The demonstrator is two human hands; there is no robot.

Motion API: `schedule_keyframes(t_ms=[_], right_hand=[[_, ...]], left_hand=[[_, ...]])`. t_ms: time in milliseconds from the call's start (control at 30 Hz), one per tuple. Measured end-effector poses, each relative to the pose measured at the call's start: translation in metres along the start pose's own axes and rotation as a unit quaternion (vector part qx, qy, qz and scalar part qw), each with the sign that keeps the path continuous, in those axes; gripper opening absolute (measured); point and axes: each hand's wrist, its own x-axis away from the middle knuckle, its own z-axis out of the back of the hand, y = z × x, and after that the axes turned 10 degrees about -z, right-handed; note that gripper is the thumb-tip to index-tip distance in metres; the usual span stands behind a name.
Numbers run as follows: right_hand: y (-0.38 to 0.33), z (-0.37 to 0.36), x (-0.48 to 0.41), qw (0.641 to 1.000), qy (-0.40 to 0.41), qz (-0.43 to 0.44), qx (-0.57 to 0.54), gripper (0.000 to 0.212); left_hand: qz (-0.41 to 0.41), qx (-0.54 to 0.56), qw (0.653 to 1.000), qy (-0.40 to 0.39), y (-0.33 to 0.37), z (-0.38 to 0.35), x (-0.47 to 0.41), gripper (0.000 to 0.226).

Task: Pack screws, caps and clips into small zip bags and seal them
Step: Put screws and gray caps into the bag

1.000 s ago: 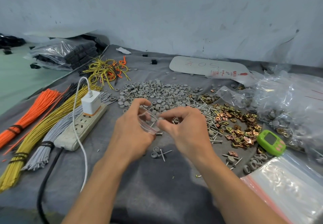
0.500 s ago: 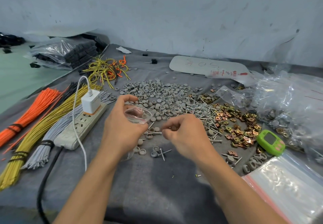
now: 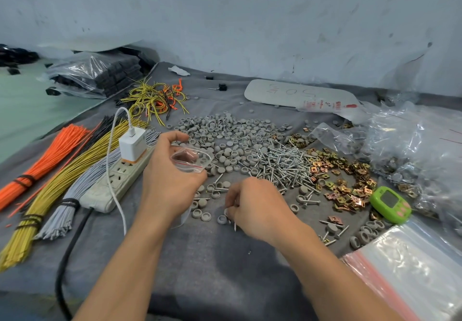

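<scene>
Head view: your left hand (image 3: 172, 183) grips a small zip bag (image 3: 191, 159), mouth held open, raised over the tabletop (image 3: 212, 270) at the edge of the caps (image 3: 225, 133). Your right hand (image 3: 257, 208) is curled, pinching a screw (image 3: 234, 226) among loose parts just below the bag.

Judged step: gathering parts for filling, with the bag unsealed. The next move calls for lifting the screw to the open mouth.

The screw pile (image 3: 282, 163) and clips (image 3: 345, 183) lie to your right. The power strip (image 3: 117, 180) and its white cable sit just beside your left wrist, a possible snag.
</scene>
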Motion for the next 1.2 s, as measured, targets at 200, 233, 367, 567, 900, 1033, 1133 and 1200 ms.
schedule_keyframes(t_ms=[200, 233, 367, 567, 900, 1033, 1133, 1200], right_hand=[[0.009, 0.01, -0.003, 0.97, 0.104, -0.007, -0.22, 0.018], [0.008, 0.012, -0.003, 0.954, 0.132, 0.002, -0.269, 0.018], [0.002, 0.015, -0.003, 0.93, 0.149, 0.034, -0.335, 0.017], [-0.007, 0.006, -0.005, 0.931, 0.12, 0.063, -0.338, 0.017], [-0.001, 0.014, 0.006, 0.978, 0.027, 0.061, -0.199, 0.012], [-0.008, 0.004, 0.012, 0.996, -0.015, 0.09, -0.006, 0.015], [-0.01, -0.001, 0.011, 0.996, 0.001, 0.084, 0.004, 0.017], [-0.009, -0.003, 0.009, 0.997, 0.02, 0.073, -0.007, 0.015]], left_hand=[[-0.03, -0.079, 0.993, -0.084, 0.001, -0.009, 0.007, 0.066], [-0.033, -0.084, 0.991, -0.098, 0.002, -0.011, 0.008, 0.066], [-0.047, -0.096, 0.983, -0.152, 0.008, -0.019, 0.01, 0.065], [-0.044, -0.073, 0.985, -0.153, 0.008, -0.02, 0.011, 0.065], [0.012, -0.022, 0.999, 0.026, -0.001, -0.007, 0.0, 0.068], [0.011, -0.017, 0.999, 0.035, -0.003, -0.006, 0.0, 0.07], [-0.003, -0.039, 0.999, 0.011, -0.003, -0.007, 0.001, 0.07], [-0.008, -0.053, 0.998, -0.013, -0.002, -0.006, 0.002, 0.068]])
